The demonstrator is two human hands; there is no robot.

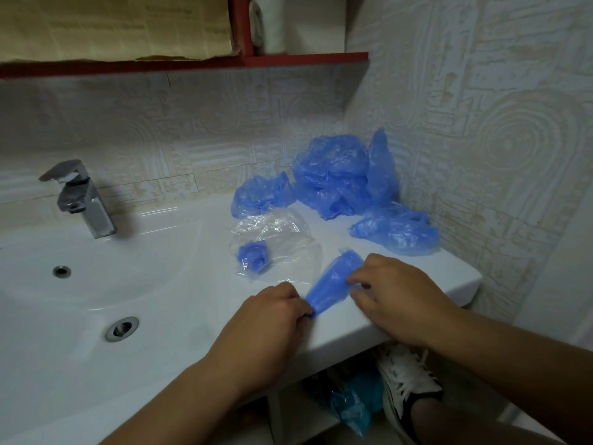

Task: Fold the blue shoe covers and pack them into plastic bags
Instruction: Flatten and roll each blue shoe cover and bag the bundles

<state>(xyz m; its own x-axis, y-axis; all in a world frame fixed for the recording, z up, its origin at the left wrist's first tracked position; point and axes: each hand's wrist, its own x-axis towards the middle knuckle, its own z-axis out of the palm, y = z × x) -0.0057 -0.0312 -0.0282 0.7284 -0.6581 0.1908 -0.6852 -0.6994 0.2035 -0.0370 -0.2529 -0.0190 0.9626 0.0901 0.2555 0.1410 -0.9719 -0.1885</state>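
Shoe cover [330,285] flat btwn grips, left grip [266,319] pinching near end, right grip [394,293] pinching its side.

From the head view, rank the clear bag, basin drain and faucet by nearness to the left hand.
1. Clear bag, just beyond the left hand.
2. Basin drain, off to its left.
3. Faucet, far left at the back.

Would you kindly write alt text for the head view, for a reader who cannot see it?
The left hand and right hand pinch a half-folded blue shoe cover on a white sink counter. A clear plastic bag behind it holds one folded cover; loose blue shoe covers pile against the wall.
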